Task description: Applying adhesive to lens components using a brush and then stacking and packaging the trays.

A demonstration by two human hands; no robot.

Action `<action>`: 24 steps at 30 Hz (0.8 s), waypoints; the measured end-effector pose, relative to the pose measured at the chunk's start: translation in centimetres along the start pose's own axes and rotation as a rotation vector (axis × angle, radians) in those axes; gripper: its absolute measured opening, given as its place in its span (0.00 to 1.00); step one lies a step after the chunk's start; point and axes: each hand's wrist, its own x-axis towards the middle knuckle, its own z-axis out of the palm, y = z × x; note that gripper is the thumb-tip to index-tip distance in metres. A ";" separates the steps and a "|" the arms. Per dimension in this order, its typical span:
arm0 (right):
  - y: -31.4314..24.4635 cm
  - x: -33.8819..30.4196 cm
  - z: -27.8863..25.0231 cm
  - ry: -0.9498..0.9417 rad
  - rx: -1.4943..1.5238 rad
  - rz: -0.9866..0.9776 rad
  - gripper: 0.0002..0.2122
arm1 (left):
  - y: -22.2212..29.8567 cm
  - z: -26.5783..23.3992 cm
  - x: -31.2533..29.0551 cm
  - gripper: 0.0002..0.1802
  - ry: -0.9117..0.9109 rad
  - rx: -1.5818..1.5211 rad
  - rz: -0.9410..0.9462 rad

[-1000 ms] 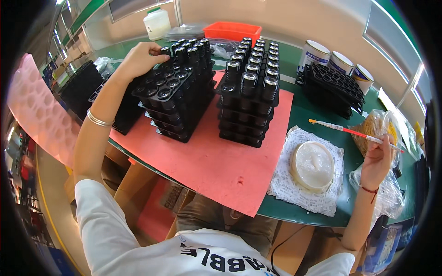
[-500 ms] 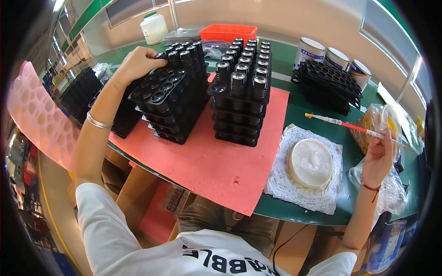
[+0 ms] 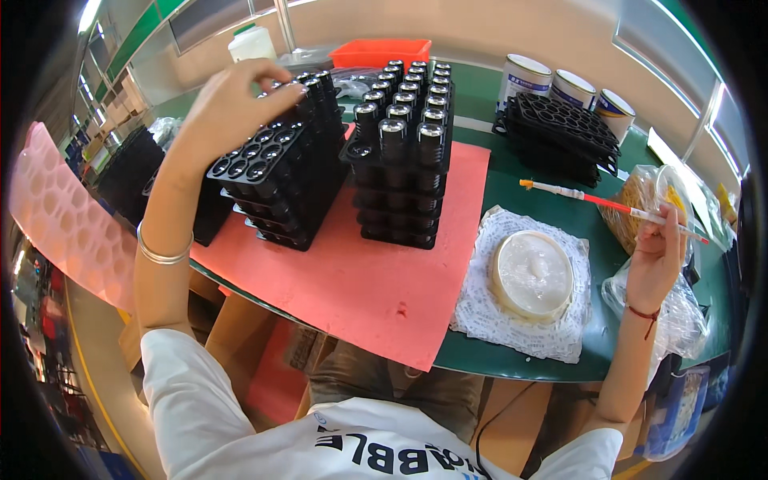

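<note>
My left hand (image 3: pixel 240 108) reaches over the left stack of black trays (image 3: pixel 260 172), thumb and fingers apart beside the black cylinders (image 3: pixel 322 88) at its far end. Nothing shows in its grasp, though part of the gap is hidden. Cups in the tray's near rows hold no cylinders. To the right, a second tray stack (image 3: pixel 400 184) carries upright black cylinders with shiny silver tops (image 3: pixel 393 132). My right hand (image 3: pixel 658 256) is closed round a thin red-and-white brush (image 3: pixel 596 199), its yellowish tip pointing left above the table.
A round dish (image 3: pixel 534 276) of pale, glossy material sits on printed paper (image 3: pixel 472 308). Behind are black trays (image 3: pixel 560 132), several cans (image 3: pixel 528 78), an orange bin (image 3: pixel 380 54) and a white jar (image 3: pixel 252 44). Pink sheet (image 3: pixel 360 296) covers part of the green table; plastic bags (image 3: pixel 668 312) lie right.
My left hand has moved from the tray's middle toward its far end, its fingers now spread. My right hand still holds the brush. The whole view has shifted slightly.
</note>
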 end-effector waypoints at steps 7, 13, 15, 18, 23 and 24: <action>-0.2 0.0 0.7 -0.054 0.008 -0.048 0.08 | 3.9 3.1 -0.2 0.16 -0.180 -0.131 0.100; -0.1 -0.3 1.2 -0.023 -0.052 -0.055 0.09 | 4.9 4.3 -0.6 0.16 0.015 -0.152 0.158; -0.2 -0.4 1.3 -0.076 -0.068 -0.075 0.09 | 7.1 3.5 -2.0 0.14 0.243 -0.036 0.225; -0.3 -0.2 0.8 -0.117 -0.055 -0.056 0.10 | 10.5 2.8 -5.4 0.14 0.266 -0.251 0.403; -0.3 -0.3 1.4 -0.167 0.021 0.044 0.11 | 11.6 10.7 -9.1 0.16 -0.412 -0.946 0.353; -0.2 -0.5 1.7 -0.173 0.065 0.072 0.11 | 11.4 12.0 -9.5 0.14 -0.524 -1.009 0.214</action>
